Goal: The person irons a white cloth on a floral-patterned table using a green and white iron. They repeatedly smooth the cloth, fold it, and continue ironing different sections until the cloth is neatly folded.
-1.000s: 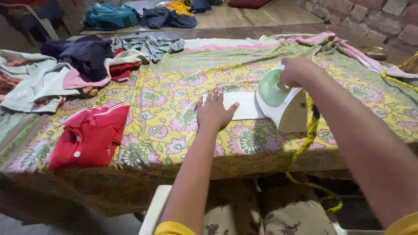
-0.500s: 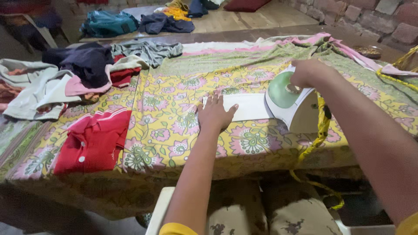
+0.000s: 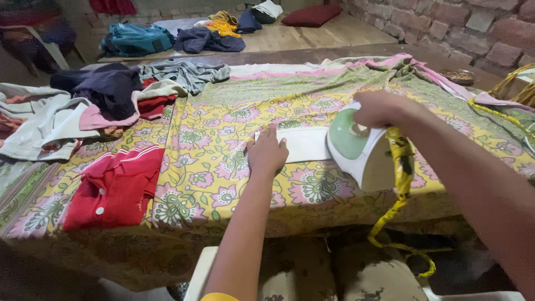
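Note:
A small folded white cloth [image 3: 306, 144] lies on the yellow floral sheet [image 3: 212, 167] that covers the table. My left hand [image 3: 267, 153] rests flat on the cloth's left end, fingers together. My right hand [image 3: 379, 108] grips the handle of a white and green iron [image 3: 358, 147], which sits on the cloth's right end. A yellow wrapped cord [image 3: 400, 184] hangs from the iron over the table's front edge.
A folded red shirt [image 3: 114, 187] lies at the front left. A heap of crumpled clothes [image 3: 106, 97] fills the back left. Pink-edged fabric [image 3: 423, 69] trails along the right. Behind stand a wooden platform with more clothes [image 3: 212, 36] and a brick wall [image 3: 473, 30].
The iron has slid left along the white cloth toward my left hand. My left hand has closed its fingers and stays on the cloth's left end.

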